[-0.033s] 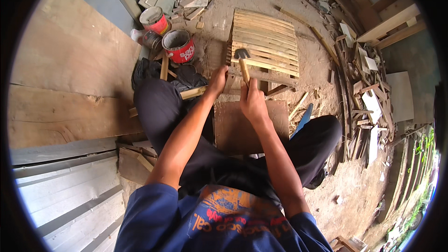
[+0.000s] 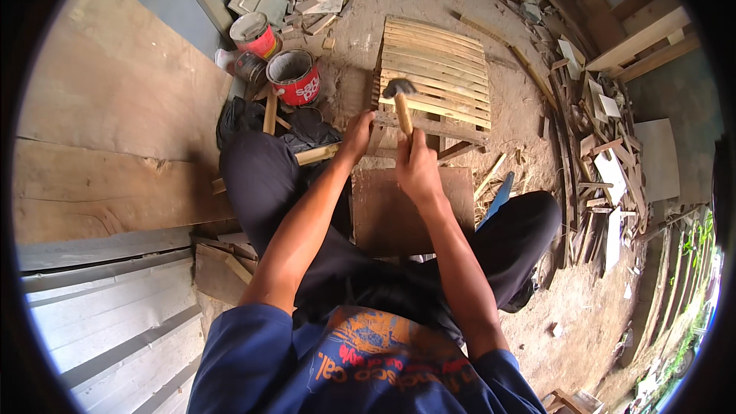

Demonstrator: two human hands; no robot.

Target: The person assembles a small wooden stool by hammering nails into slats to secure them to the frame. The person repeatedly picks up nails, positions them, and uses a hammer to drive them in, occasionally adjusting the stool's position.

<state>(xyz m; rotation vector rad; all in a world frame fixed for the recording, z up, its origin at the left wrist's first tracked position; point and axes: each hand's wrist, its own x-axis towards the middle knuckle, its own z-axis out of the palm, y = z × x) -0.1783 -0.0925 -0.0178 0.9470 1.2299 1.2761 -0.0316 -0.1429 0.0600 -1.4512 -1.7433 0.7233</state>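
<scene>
In my right hand (image 2: 418, 170) is a hammer (image 2: 404, 113), its wooden handle wrapped by my fingers. The dark hammer head (image 2: 399, 88) is slightly blurred over the near slats of a slatted wooden frame (image 2: 435, 65). This frame stands on the ground ahead of me, with pale slats running across it and wooden supports under its near side. My left hand (image 2: 357, 136) is closed at the frame's near left corner; its fingertips are partly hidden, and any small item between them does not show.
Paint buckets (image 2: 293, 78) stand left of the frame beside black plastic (image 2: 310, 129). A brown board (image 2: 391, 211) lies between my legs, with a blue tool (image 2: 498, 198) by my right knee. Scrap wood (image 2: 594, 161) is piled along the right. Plywood (image 2: 115, 107) stands at left.
The hammer head has shifted and turned slightly over the slats, and my right hand has moved slightly with it. My left hand stays at the frame's corner.
</scene>
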